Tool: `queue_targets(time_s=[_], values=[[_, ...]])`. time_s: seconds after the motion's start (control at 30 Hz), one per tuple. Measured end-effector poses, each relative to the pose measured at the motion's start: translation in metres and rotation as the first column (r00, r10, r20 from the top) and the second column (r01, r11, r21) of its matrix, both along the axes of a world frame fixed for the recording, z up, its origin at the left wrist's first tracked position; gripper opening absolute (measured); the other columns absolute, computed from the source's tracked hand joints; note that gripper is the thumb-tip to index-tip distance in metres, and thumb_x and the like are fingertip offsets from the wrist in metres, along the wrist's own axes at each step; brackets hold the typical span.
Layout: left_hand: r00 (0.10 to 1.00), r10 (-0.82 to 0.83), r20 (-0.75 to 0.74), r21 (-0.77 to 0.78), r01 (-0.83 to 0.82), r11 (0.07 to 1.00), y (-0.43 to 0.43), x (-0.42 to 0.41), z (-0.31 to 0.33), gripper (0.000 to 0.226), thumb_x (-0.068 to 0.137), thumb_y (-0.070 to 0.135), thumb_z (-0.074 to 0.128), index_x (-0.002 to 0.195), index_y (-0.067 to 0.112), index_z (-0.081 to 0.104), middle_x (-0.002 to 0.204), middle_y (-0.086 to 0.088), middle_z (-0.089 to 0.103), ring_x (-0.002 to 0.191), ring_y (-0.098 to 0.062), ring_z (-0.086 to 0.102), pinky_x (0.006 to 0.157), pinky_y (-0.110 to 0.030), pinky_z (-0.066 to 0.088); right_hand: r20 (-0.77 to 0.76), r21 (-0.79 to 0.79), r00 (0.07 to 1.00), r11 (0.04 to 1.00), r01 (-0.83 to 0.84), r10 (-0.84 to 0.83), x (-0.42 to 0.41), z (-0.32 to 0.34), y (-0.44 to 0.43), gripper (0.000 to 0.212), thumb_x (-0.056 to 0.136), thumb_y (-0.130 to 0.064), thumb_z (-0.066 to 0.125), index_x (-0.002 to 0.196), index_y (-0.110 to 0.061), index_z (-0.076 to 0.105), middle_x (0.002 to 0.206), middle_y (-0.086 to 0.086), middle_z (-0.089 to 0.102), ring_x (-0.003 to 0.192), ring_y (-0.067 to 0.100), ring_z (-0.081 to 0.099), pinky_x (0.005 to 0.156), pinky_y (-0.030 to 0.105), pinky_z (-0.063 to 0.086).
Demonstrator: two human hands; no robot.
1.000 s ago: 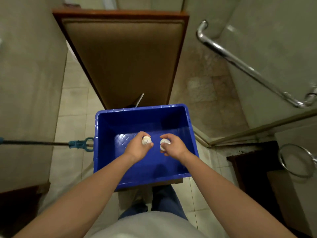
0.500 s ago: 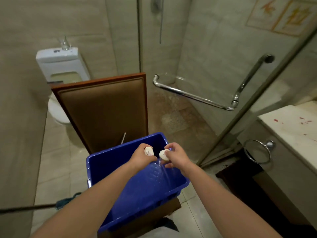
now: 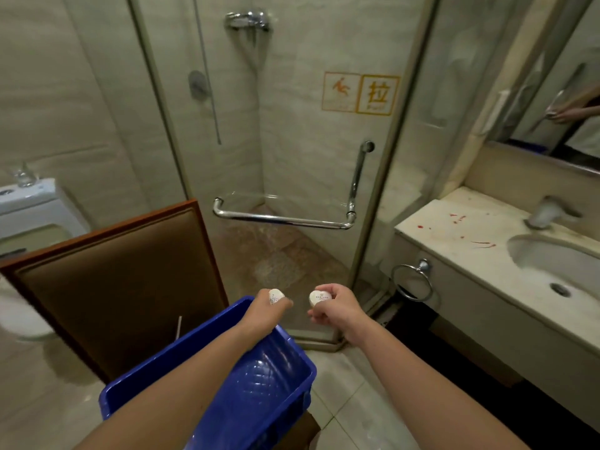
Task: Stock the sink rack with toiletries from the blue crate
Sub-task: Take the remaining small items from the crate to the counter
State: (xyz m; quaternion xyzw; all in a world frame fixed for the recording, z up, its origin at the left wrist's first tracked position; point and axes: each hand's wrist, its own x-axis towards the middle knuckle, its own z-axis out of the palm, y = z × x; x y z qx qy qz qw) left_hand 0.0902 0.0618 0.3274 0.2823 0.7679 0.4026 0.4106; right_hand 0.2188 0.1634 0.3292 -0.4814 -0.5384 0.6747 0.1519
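Hands [image 3: 302, 311] now clear of ribbed crate [image 3: 259, 384]

two white round toiletries [image 3: 319, 297] held aloft, blue crate [image 3: 266, 384] below

Open air is lying between the right hand [image 3: 337, 308] and the bench [image 3: 454, 235], whose bare top is offering free room left of the sink [image 3: 552, 264]. A towel ring [image 3: 411, 282] is jutting from the bench front, near that path. The glass shower door's chrome handle [image 3: 285, 219] is blocking ahead; the padded brown panel [image 3: 120, 280] is walling off the left, just beside the blue crate [image 3: 276, 388].
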Motion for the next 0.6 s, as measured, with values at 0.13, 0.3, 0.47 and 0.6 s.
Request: queue_targets(time_s=[0.13, 0.3, 0.47, 0.6], values=[[0.999, -0.014, 0.037, -0.008, 0.014, 1.0, 0.032, 0.027, 0.013, 0.022, 0.101, 0.031, 0.041, 0.091, 0.014, 0.05, 0.081, -0.003, 0.052, 0.061, -0.014, 0.044, 0.057, -0.027, 0.038, -0.003, 0.015, 0.995, 0.995, 0.101, -0.101, 0.029, 0.007, 0.022, 0.036, 0.083, 0.009, 0.06, 0.117, -0.004, 0.054, 0.099, 0.017, 0.064, 0.067, 0.017, 0.071, 0.055, 0.024, 0.059], [0.987, -0.011, 0.16, -0.058, 0.02, 0.998, 0.088, 0.067, 0.008, 0.043, 0.103, 0.037, 0.031, 0.103, 0.003, 0.057, 0.077, -0.005, 0.053, 0.055, -0.013, 0.041, 0.049, -0.024, 0.031, -0.014, 0.016, 0.983, 0.983, 0.183, -0.183, 0.079, 0.015, 0.054, 0.024, 0.086, -0.012, 0.067, 0.106, 0.0, 0.062, 0.089, 0.012, 0.068, 0.069, 0.019, 0.072, 0.059, 0.028, 0.059], [0.96, -0.039, 0.278, 0.0, 0.041, 0.999, 0.15, 0.128, 0.013, 0.036, 0.104, 0.039, 0.031, 0.087, 0.013, 0.049, 0.082, -0.007, 0.06, 0.048, -0.013, 0.036, 0.048, -0.02, 0.024, -0.041, -0.041, 0.967, 0.967, 0.25, -0.252, 0.141, 0.034, 0.094, 0.032, 0.092, -0.033, 0.06, 0.108, -0.005, 0.059, 0.103, 0.016, 0.07, 0.074, 0.027, 0.071, 0.067, 0.035, 0.058], [0.936, -0.062, 0.346, 0.042, 0.051, 0.998, 0.19, 0.177, 0.02, 0.045, 0.102, 0.046, 0.034, 0.086, 0.009, 0.052, 0.079, -0.009, 0.064, 0.049, -0.013, 0.041, 0.045, -0.02, 0.028, -0.098, -0.102, 0.946, 0.948, 0.3, -0.31, 0.191, 0.036, 0.131, 0.044, 0.094, -0.041, 0.056, 0.119, -0.005, 0.055, 0.102, 0.017, 0.073, 0.081, 0.03, 0.074, 0.072, 0.038, 0.06]])
